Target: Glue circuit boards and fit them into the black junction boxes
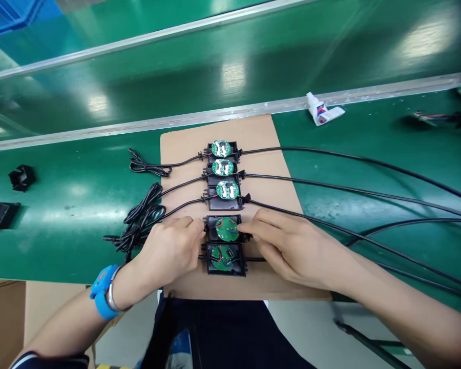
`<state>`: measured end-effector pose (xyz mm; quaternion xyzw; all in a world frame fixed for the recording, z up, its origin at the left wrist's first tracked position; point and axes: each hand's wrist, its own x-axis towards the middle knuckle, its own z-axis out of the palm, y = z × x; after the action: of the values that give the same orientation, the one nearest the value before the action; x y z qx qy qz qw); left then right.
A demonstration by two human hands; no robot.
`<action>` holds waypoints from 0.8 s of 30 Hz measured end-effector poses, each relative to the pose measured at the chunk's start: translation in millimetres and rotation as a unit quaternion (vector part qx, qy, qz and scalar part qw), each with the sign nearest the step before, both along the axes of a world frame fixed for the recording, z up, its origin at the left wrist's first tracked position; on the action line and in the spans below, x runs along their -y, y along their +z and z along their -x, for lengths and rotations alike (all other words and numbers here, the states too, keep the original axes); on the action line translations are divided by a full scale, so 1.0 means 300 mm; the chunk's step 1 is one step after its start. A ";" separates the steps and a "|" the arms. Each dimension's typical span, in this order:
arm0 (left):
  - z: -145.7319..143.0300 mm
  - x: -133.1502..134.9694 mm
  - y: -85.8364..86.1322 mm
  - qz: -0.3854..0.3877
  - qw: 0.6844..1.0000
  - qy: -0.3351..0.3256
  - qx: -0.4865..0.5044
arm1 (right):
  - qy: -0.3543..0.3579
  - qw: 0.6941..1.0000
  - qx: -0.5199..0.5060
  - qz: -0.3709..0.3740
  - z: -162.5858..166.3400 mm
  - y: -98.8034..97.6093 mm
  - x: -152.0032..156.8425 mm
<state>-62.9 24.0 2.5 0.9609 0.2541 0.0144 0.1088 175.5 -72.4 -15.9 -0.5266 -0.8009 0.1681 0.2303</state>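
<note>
Clothing (pixel 234 333) borders cardboard's edge (pixel 253 291) (right fingers (pixel 254 229) at circuit board (pixel 226 233)).

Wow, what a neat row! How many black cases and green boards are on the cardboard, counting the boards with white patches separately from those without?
Black cases: 5
White-patched green boards: 3
Green boards without white patches: 2
Total: 10

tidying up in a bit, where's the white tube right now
In the head view, the white tube lies at upper right on the green bench, by the metal rail, right of the cardboard sheet's far corner.
</note>
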 end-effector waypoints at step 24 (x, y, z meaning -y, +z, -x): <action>-0.018 -0.074 -0.032 0.124 0.986 0.053 0.098 | 0.002 0.983 0.177 0.051 0.081 -0.027 -0.045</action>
<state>-57.5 46.2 -7.2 0.9190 0.2923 0.0827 0.2511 151.1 -58.9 -23.9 -0.5578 -0.8202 0.1132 0.0578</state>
